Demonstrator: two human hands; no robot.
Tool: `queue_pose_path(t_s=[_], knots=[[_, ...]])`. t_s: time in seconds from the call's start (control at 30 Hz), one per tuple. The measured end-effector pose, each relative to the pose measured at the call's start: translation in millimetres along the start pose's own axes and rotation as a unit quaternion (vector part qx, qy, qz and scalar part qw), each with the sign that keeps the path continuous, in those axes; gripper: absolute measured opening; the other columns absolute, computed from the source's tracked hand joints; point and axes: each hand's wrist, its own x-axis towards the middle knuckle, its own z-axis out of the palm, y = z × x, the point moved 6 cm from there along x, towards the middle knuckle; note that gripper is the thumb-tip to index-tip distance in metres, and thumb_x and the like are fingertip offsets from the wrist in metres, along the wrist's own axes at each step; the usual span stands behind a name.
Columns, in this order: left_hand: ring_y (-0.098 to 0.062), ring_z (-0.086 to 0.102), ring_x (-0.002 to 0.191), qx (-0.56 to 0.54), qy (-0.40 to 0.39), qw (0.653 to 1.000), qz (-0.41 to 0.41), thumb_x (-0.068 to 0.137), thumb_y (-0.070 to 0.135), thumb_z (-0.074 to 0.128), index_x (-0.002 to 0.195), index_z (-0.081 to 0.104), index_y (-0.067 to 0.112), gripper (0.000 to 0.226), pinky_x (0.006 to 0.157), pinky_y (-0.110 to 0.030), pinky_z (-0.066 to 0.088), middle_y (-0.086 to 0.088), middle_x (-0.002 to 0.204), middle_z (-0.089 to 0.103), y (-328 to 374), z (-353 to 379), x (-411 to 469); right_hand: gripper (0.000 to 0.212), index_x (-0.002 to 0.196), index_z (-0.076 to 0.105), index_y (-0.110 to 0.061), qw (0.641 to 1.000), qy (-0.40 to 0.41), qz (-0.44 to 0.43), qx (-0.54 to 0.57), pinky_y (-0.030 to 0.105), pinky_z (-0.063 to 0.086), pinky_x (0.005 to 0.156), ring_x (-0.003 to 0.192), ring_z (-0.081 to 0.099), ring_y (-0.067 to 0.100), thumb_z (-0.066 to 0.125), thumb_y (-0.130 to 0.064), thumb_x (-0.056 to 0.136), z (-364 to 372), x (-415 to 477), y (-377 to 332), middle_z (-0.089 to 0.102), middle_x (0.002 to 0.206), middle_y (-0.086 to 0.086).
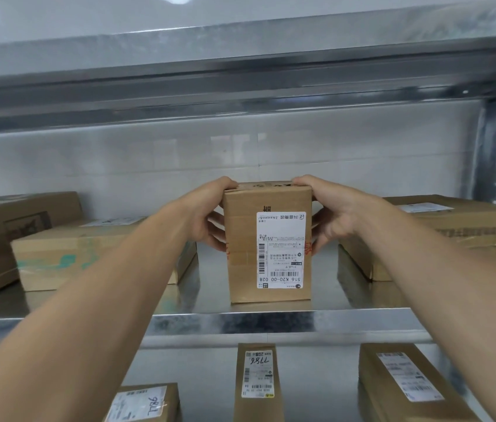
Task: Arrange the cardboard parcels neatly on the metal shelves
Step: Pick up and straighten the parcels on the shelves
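Observation:
A tall cardboard parcel with a white shipping label on its front stands upright in the middle of the metal shelf. My left hand grips its left side, thumb over the top edge and fingers curled round the side. My right hand grips the right side the same way. The parcel's base rests on the shelf surface near the front edge.
A flat parcel and a bigger box lie left of the held parcel; a wide flat parcel lies to the right. On the lower shelf stand three labelled parcels. An upper shelf hangs overhead.

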Motion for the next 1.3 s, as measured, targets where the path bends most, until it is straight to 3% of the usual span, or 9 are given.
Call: queue_pose_path(t_s=[0.17,0.37,0.57,0.7,0.8,0.9,1.03,1.1,1.3], knots=[[-0.029,0.064,0.098,-0.001,0.036,0.999,0.006,0.091,0.054,0.058,0.099,0.064,0.022,0.034,0.097,-0.058,0.051,-0.011,0.108,0.061,0.5,-5.5,0.8,0.045,0.111,0.063,-0.028,0.998,0.018,-0.026,0.055,0.077,0.045,0.094,0.11,0.061,0.05,0.054,-0.069,0.093,-0.2,-4.5,-3.0,0.06,0.111,0.03],[-0.032,0.066,0.095,-0.05,0.012,0.999,0.016,0.094,0.046,0.055,0.103,0.061,0.019,0.029,0.096,-0.049,0.054,-0.014,0.104,0.064,-3.0,-10.2,-1.8,0.05,0.126,0.058,-0.029,0.993,0.028,-0.064,0.098,0.078,0.036,0.104,0.121,0.058,0.043,0.041,-0.068,0.099,-4.8,-12.0,0.2,0.06,0.128,0.022],[-0.031,0.059,0.088,-0.144,-0.01,0.989,0.011,0.093,0.062,0.05,0.1,0.053,0.017,0.046,0.086,-0.046,0.052,-0.01,0.087,0.059,-18.4,-3.5,6.2,0.04,0.093,0.059,-0.021,0.99,0.04,-0.092,0.097,0.072,0.044,0.099,0.108,0.062,0.033,0.049,-0.059,0.101,-2.5,-18.5,-2.4,0.061,0.116,0.017],[-0.034,0.067,0.108,-0.177,-0.024,0.984,-0.022,0.091,0.066,0.052,0.121,0.059,0.009,0.064,0.097,-0.056,0.05,-0.014,0.116,0.07,-37.1,2.9,16.6,0.038,0.084,0.053,-0.018,0.99,0.055,-0.086,0.095,0.068,0.044,0.1,0.106,0.059,0.027,0.059,-0.053,0.098,-0.2,-15.5,6.2,0.061,0.106,0.012],[-0.037,0.065,0.113,-0.159,-0.015,0.987,-0.028,0.096,0.05,0.056,0.112,0.059,0.01,0.043,0.091,-0.055,0.052,-0.014,0.116,0.067,-44.5,7.8,15.7,0.027,0.092,0.055,-0.014,0.995,0.054,-0.068,0.057,0.061,0.049,0.094,0.1,0.057,0.024,0.058,-0.039,0.101,6.2,-12.8,19.7,0.06,0.101,0.009],[-0.028,0.063,0.089,-0.117,-0.005,0.993,-0.035,0.097,0.032,0.059,0.094,0.054,0.016,0.017,0.071,-0.044,0.052,-0.008,0.089,0.06,-52.6,12.5,13.3,0.02,0.085,0.054,-0.018,0.999,0.025,-0.031,0.025,0.052,0.05,0.088,0.098,0.055,0.029,0.055,-0.028,0.102,15.6,-6.2,36.3,0.055,0.094,0.01],[-0.023,0.063,0.071,-0.094,-0.029,0.994,-0.048,0.095,0.018,0.057,0.111,0.052,0.01,0.019,0.057,-0.036,0.051,-0.009,0.098,0.059,-61.2,18.4,13.7,0.007,0.099,0.057,-0.017,1.0,0.006,0.014,0.02,0.046,0.052,0.084,0.088,0.058,0.028,0.053,-0.023,0.097,19.7,4.1,52.9,0.056,0.092,0.011],[-0.024,0.063,0.078,-0.086,-0.037,0.994,-0.057,0.094,0.019,0.059,0.117,0.052,0.009,0.026,0.061,-0.038,0.052,-0.011,0.105,0.059,-63.9,21.6,14.8,0.012,0.102,0.06,-0.017,1.0,0.0,0.02,0.015,0.042,0.053,0.077,0.086,0.062,0.028,0.055,-0.027,0.097,21.9,6.9,56.0,0.062,0.094,0.011],[-0.032,0.068,0.107,-0.063,-0.059,0.993,-0.075,0.094,0.035,0.067,0.119,0.062,0.014,0.033,0.093,-0.051,0.054,-0.016,0.121,0.07,-64.5,26.3,21.5,0.023,0.108,0.061,-0.015,0.999,-0.006,0.042,-0.018,0.058,0.05,0.103,0.105,0.066,0.034,0.061,-0.037,0.1,23.7,13.0,56.3,0.067,0.115,0.017]])
